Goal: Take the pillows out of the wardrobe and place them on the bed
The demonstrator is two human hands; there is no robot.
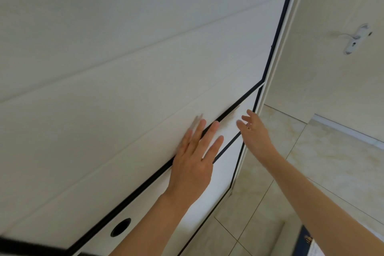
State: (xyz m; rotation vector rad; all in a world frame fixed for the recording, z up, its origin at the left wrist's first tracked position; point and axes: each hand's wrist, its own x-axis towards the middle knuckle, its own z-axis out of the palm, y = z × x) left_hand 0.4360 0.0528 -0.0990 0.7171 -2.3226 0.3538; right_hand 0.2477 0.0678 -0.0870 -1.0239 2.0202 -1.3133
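A white wardrobe (124, 68) with black seams fills the left and middle of the head view, its doors closed. My left hand (193, 158) lies flat against a lower panel, fingers spread across a black seam. My right hand (253, 131) reaches to the wardrobe's right edge with fingers apart and holds nothing. A round dark finger hole (120, 227) sits in the lower panel near the bottom left. No pillows and no bed are in view.
A white room door with a silver lever handle (355, 38) stands at the right. Beige marbled floor tiles (311, 162) lie below it. A dark blue object (305, 239) shows at the bottom right edge.
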